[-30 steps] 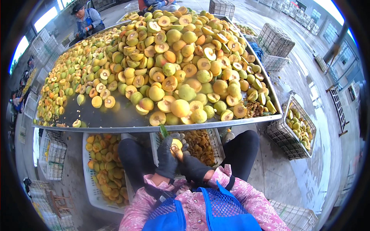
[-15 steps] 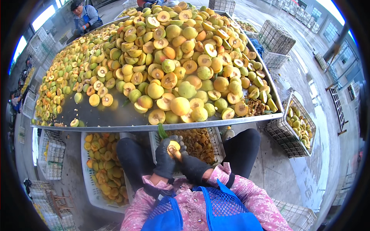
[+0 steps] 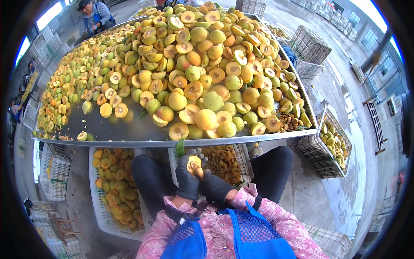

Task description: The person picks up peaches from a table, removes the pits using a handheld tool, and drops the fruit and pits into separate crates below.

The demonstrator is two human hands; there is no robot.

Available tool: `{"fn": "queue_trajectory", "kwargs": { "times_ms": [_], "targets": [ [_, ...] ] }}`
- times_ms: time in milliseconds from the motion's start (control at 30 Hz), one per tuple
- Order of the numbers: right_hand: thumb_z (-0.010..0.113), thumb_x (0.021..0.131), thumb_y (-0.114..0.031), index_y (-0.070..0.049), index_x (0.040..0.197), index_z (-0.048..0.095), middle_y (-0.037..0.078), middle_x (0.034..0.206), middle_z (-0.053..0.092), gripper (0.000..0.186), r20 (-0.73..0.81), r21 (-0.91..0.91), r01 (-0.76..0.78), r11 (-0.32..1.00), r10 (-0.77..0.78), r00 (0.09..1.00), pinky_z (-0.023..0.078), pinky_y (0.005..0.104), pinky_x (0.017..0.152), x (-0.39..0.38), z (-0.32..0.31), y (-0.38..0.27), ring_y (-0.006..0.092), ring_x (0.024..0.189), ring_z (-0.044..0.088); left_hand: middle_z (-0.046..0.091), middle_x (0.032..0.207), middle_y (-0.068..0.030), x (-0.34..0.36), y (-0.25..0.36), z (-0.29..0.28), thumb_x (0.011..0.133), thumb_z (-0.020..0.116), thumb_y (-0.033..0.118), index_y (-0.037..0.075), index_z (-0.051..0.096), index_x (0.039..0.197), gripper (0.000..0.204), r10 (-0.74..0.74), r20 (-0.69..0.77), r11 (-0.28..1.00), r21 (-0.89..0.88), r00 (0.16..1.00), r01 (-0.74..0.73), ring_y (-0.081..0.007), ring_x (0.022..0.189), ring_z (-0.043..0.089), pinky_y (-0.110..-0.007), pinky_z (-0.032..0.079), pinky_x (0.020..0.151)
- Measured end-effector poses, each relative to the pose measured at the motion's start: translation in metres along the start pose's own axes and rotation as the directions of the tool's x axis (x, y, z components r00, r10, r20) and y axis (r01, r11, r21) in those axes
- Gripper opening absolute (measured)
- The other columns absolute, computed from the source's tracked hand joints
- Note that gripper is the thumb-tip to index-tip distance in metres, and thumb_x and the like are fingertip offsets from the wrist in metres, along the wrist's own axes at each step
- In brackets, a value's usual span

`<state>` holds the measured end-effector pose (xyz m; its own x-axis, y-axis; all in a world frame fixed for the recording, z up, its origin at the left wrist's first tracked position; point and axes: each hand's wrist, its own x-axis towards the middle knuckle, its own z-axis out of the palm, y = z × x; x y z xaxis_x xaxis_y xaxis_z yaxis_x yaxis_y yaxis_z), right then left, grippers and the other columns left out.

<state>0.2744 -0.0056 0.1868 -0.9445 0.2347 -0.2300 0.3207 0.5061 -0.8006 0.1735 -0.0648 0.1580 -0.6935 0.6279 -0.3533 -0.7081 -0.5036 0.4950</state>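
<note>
Both my hands wear dark gloves and meet above a crate between my knees. My left hand [image 3: 188, 181] is closed round a cut yellow peach half [image 3: 194, 162], its flesh side facing up. Against it my right hand [image 3: 215, 188] is closed; a narrow tan-brown piece shows between the hands at the fruit, but what it is I cannot make out. A green leaf [image 3: 180, 147] sticks up just beyond my left fingers. Under the hands, the white crate [image 3: 245, 162] holds brown, wet-looking fruit scraps [image 3: 222, 166].
A metal-rimmed table [image 3: 172, 143] ahead carries a heap of whole and halved peaches [image 3: 207, 82]. A white tub of peach halves [image 3: 95, 190] stands at my left, a crate of fruit [image 3: 323, 151] at my right. Another person [image 3: 95, 18] works at the far left.
The view has shifted slightly. My hands stay together over the crate, the peach half still in the left, turned a little.
</note>
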Motion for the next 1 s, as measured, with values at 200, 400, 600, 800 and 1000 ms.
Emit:
{"fn": "queue_trajectory", "kwargs": {
  "times_ms": [200, 400, 600, 800, 1000],
  "targets": [
    [0.056, 0.08, -0.01, -0.007, 0.121, 0.039, 0.013, 0.076, 0.053, 0.044, 0.179, 0.509, -0.136, 0.85, 0.05, 0.983, 0.043, 0.0329, 0.049, 0.006, 0.004, 0.004, 0.0229, 0.058, 0.054, 0.058, 0.104, -0.0178, 0.002, 0.007, -0.006, 0.09, 0.045, 0.032, -0.001, 0.052, 0.105, 0.038, -0.079, 0.114, 0.996, 0.06, 0.99, 0.072, -0.0273, 0.09, 0.058, -0.043, 0.049, 0.083],
    [0.06, 0.083, -0.022, -0.008, 0.1, 0.048, 0.0, 0.062, 0.049, 0.025, 0.539, 0.804, -0.555, 0.212, 0.133, 0.832, 0.032, 0.0214, 0.032, -0.007, -0.037, -0.024, 0.0059, 0.039, 0.04, 0.059, 0.1, -0.016, -0.003, 0.015, 0.004, 0.092, 0.04, 0.033, 0.002, 0.051, 0.104, 0.035, -0.161, 0.139, 0.987, 0.054, 0.977, 0.155, -0.0268, 0.084, 0.059, -0.041, 0.053, 0.074],
    [0.061, 0.084, -0.028, -0.007, 0.1, 0.048, 0.0, 0.061, 0.049, 0.029, 0.588, 0.802, -0.589, 0.1, 0.046, 0.808, 0.029, 0.0197, 0.032, -0.014, -0.033, -0.003, 0.0051, 0.037, 0.038, 0.058, 0.101, -0.016, 0.003, 0.003, 0.0, 0.092, 0.041, 0.032, 0.002, 0.052, 0.104, 0.034, -0.301, 0.139, 0.951, -0.023, 0.943, 0.307, -0.0274, 0.084, 0.059, -0.041, 0.053, 0.075],
    [0.058, 0.086, -0.024, -0.01, 0.106, 0.047, -0.002, 0.054, 0.045, 0.027, 0.525, 0.779, -0.529, 0.336, 0.111, 0.844, 0.025, 0.0202, 0.028, -0.023, -0.042, -0.03, 0.005, 0.032, 0.034, 0.061, 0.092, -0.0131, 0.005, 0.009, -0.009, 0.086, 0.054, 0.016, 0.0, 0.053, 0.108, 0.027, -0.312, 0.105, 0.947, -0.043, 0.944, 0.317, -0.0224, 0.08, 0.061, -0.032, 0.052, 0.075],
    [0.061, 0.084, -0.029, -0.006, 0.093, 0.049, 0.0, 0.058, 0.049, 0.028, 0.433, 0.788, -0.5, 0.36, 0.255, 0.865, 0.029, 0.0207, 0.032, -0.028, -0.05, 0.018, 0.0064, 0.037, 0.04, 0.061, 0.095, -0.0077, -0.021, 0.068, 0.026, 0.082, 0.057, 0.003, 0.003, 0.061, 0.096, 0.015, 0.027, 0.062, 0.696, 0.715, 0.998, -0.063, -0.0166, 0.08, 0.06, -0.028, 0.049, 0.074]
  ]
}}
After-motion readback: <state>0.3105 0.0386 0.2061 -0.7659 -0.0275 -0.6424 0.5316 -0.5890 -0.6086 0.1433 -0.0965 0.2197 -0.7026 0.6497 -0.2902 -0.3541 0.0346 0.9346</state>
